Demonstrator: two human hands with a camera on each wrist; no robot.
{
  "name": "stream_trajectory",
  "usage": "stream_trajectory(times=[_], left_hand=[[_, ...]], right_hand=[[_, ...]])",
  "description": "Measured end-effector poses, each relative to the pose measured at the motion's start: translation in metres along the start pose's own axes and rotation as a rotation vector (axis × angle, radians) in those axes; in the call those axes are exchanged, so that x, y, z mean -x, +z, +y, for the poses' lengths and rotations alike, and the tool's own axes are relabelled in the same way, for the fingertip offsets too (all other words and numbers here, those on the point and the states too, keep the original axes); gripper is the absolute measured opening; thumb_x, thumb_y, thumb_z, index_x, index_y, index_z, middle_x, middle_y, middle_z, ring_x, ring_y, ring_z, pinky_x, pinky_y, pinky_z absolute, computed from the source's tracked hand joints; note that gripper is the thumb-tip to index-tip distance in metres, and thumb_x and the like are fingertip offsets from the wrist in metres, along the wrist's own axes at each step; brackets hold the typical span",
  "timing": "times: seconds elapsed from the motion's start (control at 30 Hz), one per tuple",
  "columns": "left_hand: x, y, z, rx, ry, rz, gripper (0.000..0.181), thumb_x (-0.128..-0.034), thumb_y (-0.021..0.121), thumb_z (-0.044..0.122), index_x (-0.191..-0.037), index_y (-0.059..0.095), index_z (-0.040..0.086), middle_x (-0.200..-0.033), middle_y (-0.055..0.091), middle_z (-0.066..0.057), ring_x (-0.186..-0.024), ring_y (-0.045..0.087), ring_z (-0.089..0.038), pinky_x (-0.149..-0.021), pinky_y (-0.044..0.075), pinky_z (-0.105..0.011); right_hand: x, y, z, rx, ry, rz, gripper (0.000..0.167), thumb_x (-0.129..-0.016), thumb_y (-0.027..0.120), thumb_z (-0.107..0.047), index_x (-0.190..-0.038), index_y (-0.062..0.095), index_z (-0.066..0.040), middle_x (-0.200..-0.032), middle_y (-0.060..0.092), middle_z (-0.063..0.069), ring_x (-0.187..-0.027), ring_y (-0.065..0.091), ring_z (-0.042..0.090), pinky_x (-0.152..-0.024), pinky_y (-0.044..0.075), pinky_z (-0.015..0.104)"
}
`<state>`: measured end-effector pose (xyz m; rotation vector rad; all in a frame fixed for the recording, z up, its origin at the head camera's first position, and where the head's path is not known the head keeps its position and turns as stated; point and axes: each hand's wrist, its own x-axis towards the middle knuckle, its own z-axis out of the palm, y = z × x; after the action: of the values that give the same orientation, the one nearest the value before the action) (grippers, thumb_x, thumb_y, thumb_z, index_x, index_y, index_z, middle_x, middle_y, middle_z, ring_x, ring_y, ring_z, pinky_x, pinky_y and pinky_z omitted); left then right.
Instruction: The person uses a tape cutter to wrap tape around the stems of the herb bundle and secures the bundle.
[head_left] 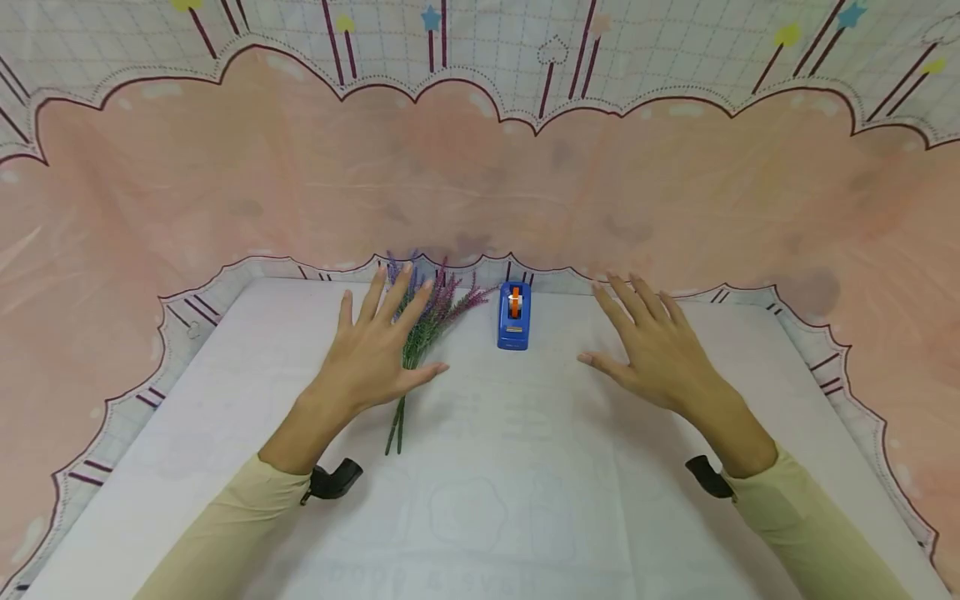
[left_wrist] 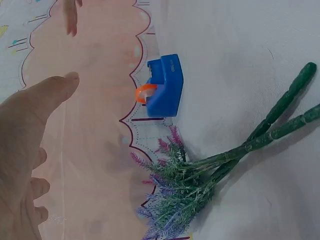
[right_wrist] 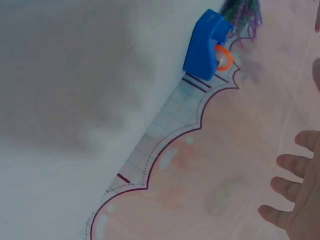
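Left hand [head_left: 378,354] and right hand [head_left: 654,354] both spread, fingers extended, well apart; we see nothing gripped. Artificial flower sprigs [head_left: 433,323] lie by left hand, partly hidden behind it in head view, stems [left_wrist: 285,105] crossing. Blue tape dispenser [head_left: 513,337] stands between hands, on white table [head_left: 540,475]. No tape visible on stems; we judge handling not begun, everything left.

Left fingers [head_left: 415,307] partly hide the flowers [head_left: 442,312], probably mostly bluish ones.

On the table [head_left: 540,467], flowers [head_left: 433,325] lie left of the tape dispenser [head_left: 513,337].
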<state>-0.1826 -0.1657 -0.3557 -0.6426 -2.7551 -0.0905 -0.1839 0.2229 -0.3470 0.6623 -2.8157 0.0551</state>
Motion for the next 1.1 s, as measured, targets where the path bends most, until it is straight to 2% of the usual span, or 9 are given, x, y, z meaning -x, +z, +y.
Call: stream_trajectory(times=[0.17, 0.27, 0.4, 0.47, 0.6, 0.8, 0.93, 1.1], left_hand=[[-0.007, 0.004, 0.004, 0.031, 0.004, 0.008, 0.104, -0.0850, 0.065, 0.069, -0.164, 0.020, 0.018, -0.171, 0.007, -0.012, -0.156, 0.007, -0.040, -0.114, 0.017, -0.074], [-0.012, 0.008, 0.005, 0.070, 0.027, 0.040, 0.103, -0.0863, 0.069, 0.062, -0.164, 0.019, 0.017, -0.169, 0.014, -0.017, -0.154, 0.014, -0.043, -0.114, 0.022, -0.071], [-0.018, 0.015, 0.006, 0.154, 0.061, 0.098, 0.099, -0.0866, 0.075, 0.050, -0.162, 0.024, 0.012, -0.164, 0.023, -0.023, -0.149, 0.025, -0.047, -0.116, 0.029, -0.064], [-0.021, 0.018, 0.007, 0.208, 0.064, 0.107, 0.097, -0.0867, 0.077, 0.045, -0.161, 0.026, 0.010, -0.162, 0.026, -0.024, -0.147, 0.028, -0.046, -0.116, 0.031, -0.061], [-0.026, 0.024, 0.011, 0.319, 0.033, 0.082, 0.094, -0.0881, 0.078, 0.040, -0.161, 0.026, 0.011, -0.159, 0.031, -0.024, -0.145, 0.033, -0.044, -0.111, 0.038, -0.061], [-0.034, 0.032, 0.014, 0.419, -0.006, 0.043, 0.091, -0.0900, 0.077, 0.036, -0.161, 0.026, 0.012, -0.150, 0.043, -0.022, -0.138, 0.041, -0.041, -0.111, 0.040, -0.058], [-0.041, 0.037, 0.017, 0.474, -0.024, 0.022, 0.089, -0.0903, 0.077, 0.033, -0.161, 0.028, 0.012, -0.142, 0.049, -0.021, -0.131, 0.049, -0.039, -0.108, 0.044, -0.056], [-0.050, 0.041, 0.020, 0.553, -0.064, -0.017, 0.087, -0.0917, 0.076, 0.033, -0.161, 0.028, 0.011, -0.145, 0.049, -0.022, -0.138, 0.045, -0.042, -0.108, 0.042, -0.060]], right_hand=[[-0.006, 0.002, 0.001, -0.045, -0.010, 0.063, 0.091, -0.094, 0.068, -0.050, -0.163, 0.021, -0.015, -0.168, 0.022, 0.013, -0.153, 0.020, 0.037, -0.118, 0.023, 0.064], [-0.009, 0.002, 0.001, -0.086, -0.017, 0.112, 0.085, -0.093, 0.073, -0.038, -0.161, 0.029, -0.011, -0.162, 0.033, 0.016, -0.148, 0.031, 0.039, -0.116, 0.030, 0.062], [-0.013, 0.002, 0.000, -0.131, -0.003, 0.137, 0.076, -0.093, 0.074, -0.030, -0.156, 0.037, -0.007, -0.155, 0.042, 0.018, -0.142, 0.040, 0.040, -0.113, 0.035, 0.061], [-0.014, 0.002, 0.000, -0.153, 0.010, 0.142, 0.072, -0.094, 0.074, -0.029, -0.154, 0.040, -0.007, -0.152, 0.046, 0.018, -0.139, 0.044, 0.041, -0.112, 0.037, 0.061], [-0.017, 0.003, 0.000, -0.191, 0.030, 0.156, 0.065, -0.094, 0.073, -0.027, -0.150, 0.046, -0.006, -0.144, 0.054, 0.020, -0.132, 0.051, 0.040, -0.106, 0.043, 0.060], [-0.022, 0.004, -0.001, -0.245, 0.047, 0.160, 0.061, -0.095, 0.072, -0.025, -0.148, 0.049, -0.006, -0.132, 0.062, 0.017, -0.124, 0.056, 0.037, -0.098, 0.050, 0.057], [-0.028, 0.004, -0.002, -0.287, 0.079, 0.126, 0.061, -0.097, 0.070, -0.024, -0.152, 0.047, -0.009, -0.128, 0.064, 0.014, -0.120, 0.059, 0.035, -0.096, 0.051, 0.056], [-0.036, 0.003, -0.004, -0.334, 0.127, 0.074, 0.061, -0.098, 0.070, -0.025, -0.152, 0.047, -0.010, -0.128, 0.064, 0.013, -0.120, 0.060, 0.035, -0.099, 0.050, 0.055]])
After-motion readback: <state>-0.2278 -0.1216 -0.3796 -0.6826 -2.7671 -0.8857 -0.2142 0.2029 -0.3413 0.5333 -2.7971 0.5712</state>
